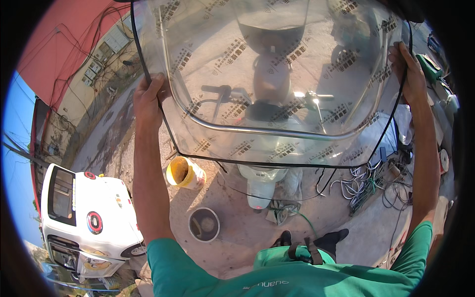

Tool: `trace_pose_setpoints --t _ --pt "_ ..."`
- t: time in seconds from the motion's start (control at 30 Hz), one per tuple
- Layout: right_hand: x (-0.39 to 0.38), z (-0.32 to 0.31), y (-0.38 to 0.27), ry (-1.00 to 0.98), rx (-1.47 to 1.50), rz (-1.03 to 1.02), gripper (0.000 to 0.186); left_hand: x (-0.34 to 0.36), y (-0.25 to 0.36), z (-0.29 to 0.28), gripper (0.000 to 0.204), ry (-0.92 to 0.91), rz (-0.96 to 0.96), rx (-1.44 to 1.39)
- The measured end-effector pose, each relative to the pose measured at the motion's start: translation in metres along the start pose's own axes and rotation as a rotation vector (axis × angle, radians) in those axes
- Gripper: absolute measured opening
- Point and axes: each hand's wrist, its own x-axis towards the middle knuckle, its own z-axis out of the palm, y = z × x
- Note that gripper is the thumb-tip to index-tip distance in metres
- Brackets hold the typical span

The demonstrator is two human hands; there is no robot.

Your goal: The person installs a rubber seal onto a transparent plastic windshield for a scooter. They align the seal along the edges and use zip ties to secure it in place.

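Observation:
A transparent plastic sheet with black edging and repeated printed marks fills the upper middle of the head view. My left hand is closed on its left edge, and my right hand grips the right edge higher up. A curved metal tube runs inside the sheet's border; whether it is attached I cannot tell. Through the plastic, a scooter's handlebar and pale body show, partly blurred by the sheet.
A yellow bucket and a round metal container stand on the concrete ground. A white vehicle stands at left, before a red-and-cream building. Tangled tubes and cables lie at right. My feet are below.

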Motion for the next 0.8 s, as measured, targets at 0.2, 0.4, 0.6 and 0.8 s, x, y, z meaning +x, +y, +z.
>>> trace_pose_setpoints --t 0.2,0.4,0.6,0.8 --pt "-0.004 0.004 0.0 -0.027 0.038 -0.017 0.033 0.007 -0.003 -0.008 0.016 -0.027 0.022 0.007" --pt "-0.012 0.011 0.0 -0.05 0.043 -0.02 0.032 0.009 -0.002 -0.008 0.017 -0.009 0.007 0.0" --pt "-0.018 0.02 0.0 -0.043 0.031 -0.038 0.025 0.014 -0.001 -0.01 0.012 -0.033 -0.003 -0.047" --pt "-0.027 0.028 0.0 0.003 0.022 -0.048 0.023 0.012 0.005 -0.002 0.015 -0.036 0.007 -0.009"
